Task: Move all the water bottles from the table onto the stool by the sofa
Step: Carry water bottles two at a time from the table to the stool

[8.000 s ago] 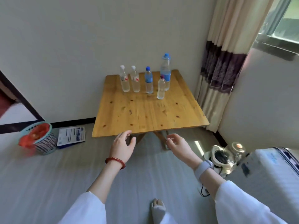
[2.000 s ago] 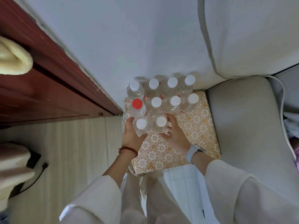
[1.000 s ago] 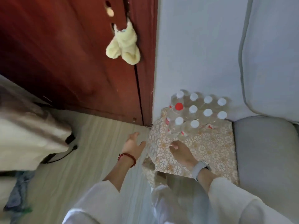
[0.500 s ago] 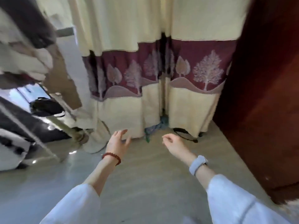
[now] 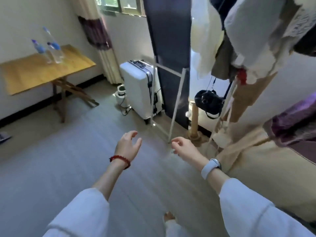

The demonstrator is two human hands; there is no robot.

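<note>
White sleeves (image 5: 82,212) are seen nearest, one on each forearm, both arms held out over grey floor (image 5: 51,168). Nothing is held by either hand. Left hand (image 5: 127,146) is kept loose, fingers lightly curved and spread, palm turned inward, red bead bracelet (image 5: 119,159) worn at the wrist. Right hand (image 5: 183,147) is held just beside it, apart from it, fingers loosely curled, thumb and forefinger tips close together; whether they touch cannot be told. Pale watch band (image 5: 210,168) is worn on that wrist. A bare foot (image 5: 169,216) is seen below and between the arms.

Beyond the right hand, a thin white metal frame (image 5: 177,103) is stood on the floor, with a wooden post (image 5: 195,120) just past it. Right of that hand, hanging clothes (image 5: 248,48) and a black bag (image 5: 208,101) are seen, and beige bedding (image 5: 265,168) is draped below them.

Further ahead of the left hand, a white suitcase (image 5: 136,86) is stood upright against a dark panel (image 5: 169,48), a small white appliance (image 5: 121,94) beside it.

Far to the left of both hands, well apart, the wooden table (image 5: 34,72) is set against the wall. Water bottles (image 5: 51,48) are stood upright on it near its far edge, blue caps and labels visible; motion blur prevents a reliable count. Curtain (image 5: 97,36) is hung past the table, by the window.
</note>
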